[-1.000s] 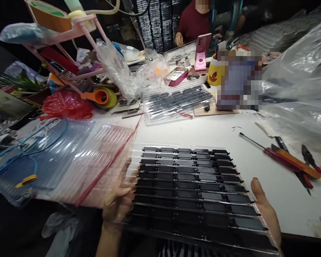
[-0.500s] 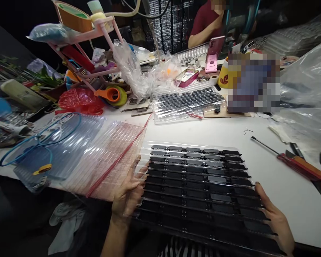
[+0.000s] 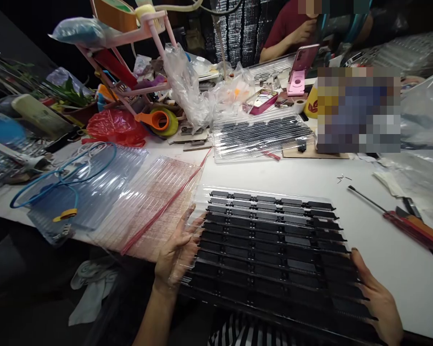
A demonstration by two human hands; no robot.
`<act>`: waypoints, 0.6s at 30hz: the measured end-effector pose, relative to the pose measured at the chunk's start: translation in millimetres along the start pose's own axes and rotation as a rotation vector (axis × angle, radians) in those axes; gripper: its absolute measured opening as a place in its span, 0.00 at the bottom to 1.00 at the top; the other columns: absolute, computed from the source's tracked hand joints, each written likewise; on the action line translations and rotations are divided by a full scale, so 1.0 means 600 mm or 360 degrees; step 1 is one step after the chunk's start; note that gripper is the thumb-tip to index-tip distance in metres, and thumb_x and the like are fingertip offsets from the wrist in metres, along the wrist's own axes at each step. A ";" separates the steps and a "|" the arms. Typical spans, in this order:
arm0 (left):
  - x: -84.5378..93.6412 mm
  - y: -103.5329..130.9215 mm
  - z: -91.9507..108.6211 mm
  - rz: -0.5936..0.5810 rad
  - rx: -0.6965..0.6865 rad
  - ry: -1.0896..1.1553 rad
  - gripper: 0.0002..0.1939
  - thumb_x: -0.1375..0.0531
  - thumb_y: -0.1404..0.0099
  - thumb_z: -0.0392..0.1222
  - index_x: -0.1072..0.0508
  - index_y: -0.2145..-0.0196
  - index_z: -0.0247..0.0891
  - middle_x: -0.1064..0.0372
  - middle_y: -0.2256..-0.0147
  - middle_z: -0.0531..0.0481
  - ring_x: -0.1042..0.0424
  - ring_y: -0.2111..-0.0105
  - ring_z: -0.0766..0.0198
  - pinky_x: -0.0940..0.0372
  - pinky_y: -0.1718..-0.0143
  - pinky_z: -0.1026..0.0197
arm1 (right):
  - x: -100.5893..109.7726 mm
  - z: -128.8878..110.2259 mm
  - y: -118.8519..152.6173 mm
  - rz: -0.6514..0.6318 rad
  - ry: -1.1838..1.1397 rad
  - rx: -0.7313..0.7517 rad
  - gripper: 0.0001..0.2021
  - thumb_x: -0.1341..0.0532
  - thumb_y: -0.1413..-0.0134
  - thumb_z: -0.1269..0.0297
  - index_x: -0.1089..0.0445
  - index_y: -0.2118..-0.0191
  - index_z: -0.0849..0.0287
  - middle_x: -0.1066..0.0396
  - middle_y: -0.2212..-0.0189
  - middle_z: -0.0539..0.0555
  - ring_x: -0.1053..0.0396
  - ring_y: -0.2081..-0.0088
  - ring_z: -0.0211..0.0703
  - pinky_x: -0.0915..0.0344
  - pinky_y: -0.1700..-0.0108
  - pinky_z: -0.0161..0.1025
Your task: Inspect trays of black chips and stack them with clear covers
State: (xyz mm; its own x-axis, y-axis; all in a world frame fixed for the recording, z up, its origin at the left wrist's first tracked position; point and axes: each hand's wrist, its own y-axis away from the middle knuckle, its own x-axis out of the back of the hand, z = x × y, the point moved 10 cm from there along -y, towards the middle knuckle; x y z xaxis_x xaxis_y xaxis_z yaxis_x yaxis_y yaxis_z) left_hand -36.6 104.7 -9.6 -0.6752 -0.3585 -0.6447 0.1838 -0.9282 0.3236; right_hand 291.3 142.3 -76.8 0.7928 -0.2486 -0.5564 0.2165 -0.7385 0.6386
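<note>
A clear plastic tray [image 3: 198,192] lies between my hands, filled with rows of black comb-like parts [image 3: 263,252]. My left hand [image 3: 178,250] grips its left edge, with fingers showing through the clear plastic. At the right edge, my right hand [image 3: 377,298] is closed on the tray, the thumb on the rim and the other fingers hidden beneath. The near part of the tray reaches over the table's front edge, above a striped garment. Its far edge is over the white table [image 3: 238,173].
Behind is another clear tray with dark parts [image 3: 263,134]. Empty clear trays [image 3: 159,192] and a blue cable [image 3: 63,178] are at left. A screwdriver [image 3: 368,199] and red-handled tools [image 3: 414,228] lie right. A pink rack [image 3: 130,38] stands back left; a person [image 3: 285,36] sits opposite.
The whole scene has shifted slightly right and up in view as the head turned. Both hands keep their hold on the tray, which stays in nearly the same place.
</note>
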 end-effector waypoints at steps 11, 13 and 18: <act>0.010 0.002 0.000 0.0067 0.0019 0.0014 0.31 0.52 0.35 0.32 0.49 0.36 0.47 0.36 0.42 0.47 0.33 0.47 0.60 0.38 0.45 0.57 | -0.080 -0.014 0.023 -0.0137 -0.0346 0.0092 0.13 0.42 0.43 0.58 0.26 0.53 0.49 0.25 0.54 0.52 0.31 0.48 0.49 0.35 0.45 0.51; 0.011 0.000 -0.004 0.0063 0.0062 0.0037 0.29 0.52 0.33 0.34 0.49 0.35 0.47 0.36 0.42 0.48 0.34 0.45 0.60 0.40 0.43 0.57 | -0.083 -0.018 0.026 -0.0126 -0.0426 0.0122 0.14 0.42 0.43 0.60 0.27 0.51 0.47 0.26 0.52 0.51 0.32 0.47 0.47 0.37 0.43 0.49; 0.016 -0.002 -0.012 0.0002 0.0129 0.0120 0.28 0.52 0.30 0.40 0.53 0.35 0.54 0.40 0.40 0.53 0.42 0.40 0.60 0.45 0.40 0.57 | -0.084 -0.028 0.020 -0.0197 -0.0568 0.0198 0.18 0.41 0.43 0.60 0.32 0.47 0.44 0.32 0.46 0.46 0.36 0.43 0.44 0.42 0.39 0.48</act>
State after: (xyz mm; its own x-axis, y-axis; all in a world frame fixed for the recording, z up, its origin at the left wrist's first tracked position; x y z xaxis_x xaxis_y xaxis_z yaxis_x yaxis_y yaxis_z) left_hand -38.0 101.7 -21.5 -0.6189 -0.3692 -0.6933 0.1244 -0.9176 0.3776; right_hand 263.4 156.1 -32.1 0.5124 -0.3391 -0.7890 0.2098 -0.8415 0.4979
